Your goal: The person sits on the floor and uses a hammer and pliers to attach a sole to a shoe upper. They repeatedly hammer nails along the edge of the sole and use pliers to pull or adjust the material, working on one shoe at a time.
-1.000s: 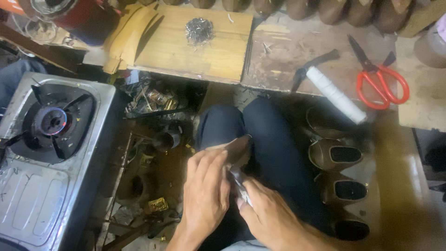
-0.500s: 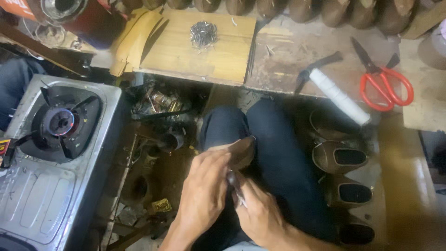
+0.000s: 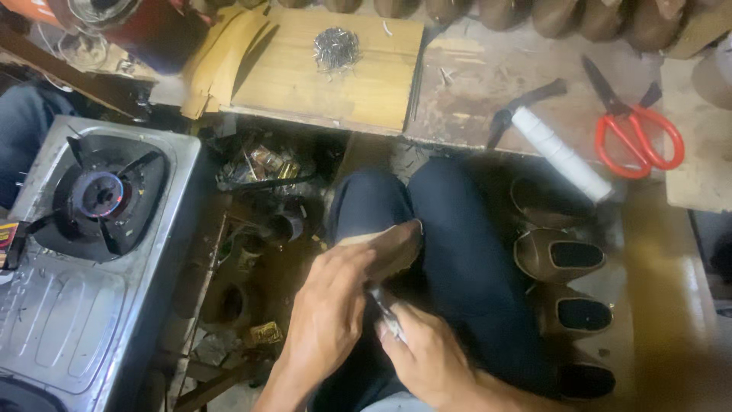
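The left hand [image 3: 332, 305] is curling over and pressing down a brown leather shoe upper [image 3: 389, 246] that is lying on the lap in dark trousers [image 3: 457, 252]. The right hand [image 3: 427, 358] is pinching a small metal tool [image 3: 387, 314] against the piece, with red-handled scissors [image 3: 637, 130] lying well apart on the worn wooden bench [image 3: 473, 84].

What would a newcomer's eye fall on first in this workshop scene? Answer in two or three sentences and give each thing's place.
At centre bottom, the left hand steadies a tan shoe piece on the person's lap while the right hand works a small metal tool against it. The red-handled scissors stand out at upper right on the bench, and a gas stove fills the left side.
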